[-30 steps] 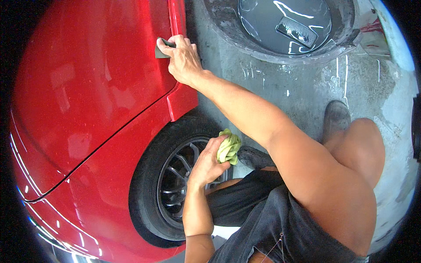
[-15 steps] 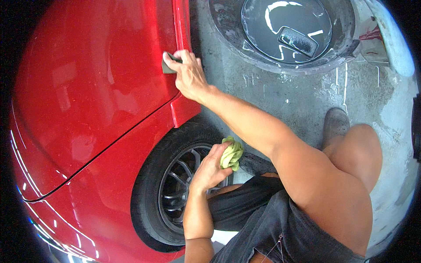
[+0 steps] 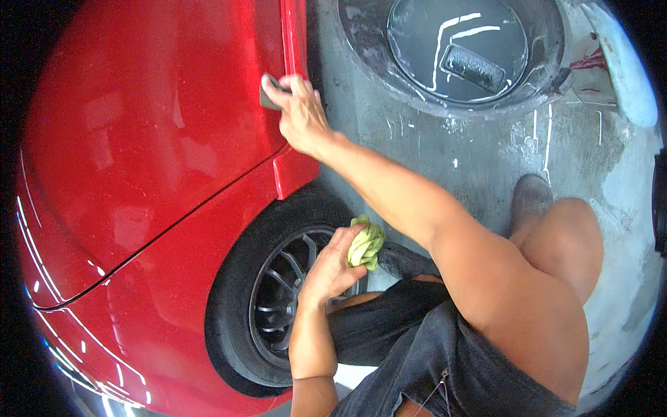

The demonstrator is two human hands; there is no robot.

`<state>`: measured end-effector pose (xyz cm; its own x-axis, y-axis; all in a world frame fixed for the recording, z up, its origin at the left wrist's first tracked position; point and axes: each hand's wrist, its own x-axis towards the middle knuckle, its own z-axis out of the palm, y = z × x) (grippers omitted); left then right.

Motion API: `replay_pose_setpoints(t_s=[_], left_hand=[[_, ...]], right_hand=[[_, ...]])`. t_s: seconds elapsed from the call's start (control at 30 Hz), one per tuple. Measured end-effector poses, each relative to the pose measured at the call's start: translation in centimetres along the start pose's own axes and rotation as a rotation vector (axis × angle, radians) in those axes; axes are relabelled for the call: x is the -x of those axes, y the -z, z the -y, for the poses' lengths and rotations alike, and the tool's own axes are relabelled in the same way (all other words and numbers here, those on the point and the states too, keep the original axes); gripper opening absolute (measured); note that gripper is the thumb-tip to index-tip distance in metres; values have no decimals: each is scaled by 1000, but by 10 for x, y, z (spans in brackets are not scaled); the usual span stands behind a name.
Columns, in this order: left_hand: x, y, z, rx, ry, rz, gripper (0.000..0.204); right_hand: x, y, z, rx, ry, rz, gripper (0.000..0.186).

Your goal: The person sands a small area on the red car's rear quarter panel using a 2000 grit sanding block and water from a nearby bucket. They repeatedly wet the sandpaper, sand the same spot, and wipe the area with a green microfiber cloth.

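Observation:
With its fingers closed, my right hand presses a small dark flat pad against the lower edge of the red car door, just above the side sill. The pad is partly hidden by the fingers, so I cannot tell exactly what kind it is. Lower down, in front of the wheel, my left hand grips a crumpled yellow-green cloth. That cloth is held off the car body.
A large dark bucket holds dark water at the upper right, with a rectangular block in it. Grey concrete floor with wet marks lies below. A shoe and my bent knees are close by, and a light-blue curved object stands at far right.
My right hand and the pad have shifted slightly up along the door edge. My left hand keeps hold of the cloth in nearly the same place. The view has moved a little.

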<state>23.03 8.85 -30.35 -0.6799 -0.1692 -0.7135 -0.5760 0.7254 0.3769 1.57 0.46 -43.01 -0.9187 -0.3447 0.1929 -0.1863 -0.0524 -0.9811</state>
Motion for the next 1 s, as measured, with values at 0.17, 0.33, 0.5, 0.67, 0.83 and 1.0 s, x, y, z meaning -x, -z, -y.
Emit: replay_pose_setpoints(t_s=[0.17,0.33,0.5,0.67,0.83,1.0], left_hand=[[-2,4,-2,4,26,-7,82],[2,0,-7,25,67,8,84],[2,0,-1,23,29,-28,81],[1,0,-8,15,53,-7,82],[5,-3,-8,16,53,-15,81],[1,1,-6,16,64,16,82]], right_hand=[[-26,5,3,46,-1,-16,67],[11,4,3,-56,-32,108,70],[-13,8,3,-7,29,-17,65],[-6,7,-1,35,93,7,71],[-7,12,6,68,125,30,71],[-26,13,8,150,125,-21,67]])
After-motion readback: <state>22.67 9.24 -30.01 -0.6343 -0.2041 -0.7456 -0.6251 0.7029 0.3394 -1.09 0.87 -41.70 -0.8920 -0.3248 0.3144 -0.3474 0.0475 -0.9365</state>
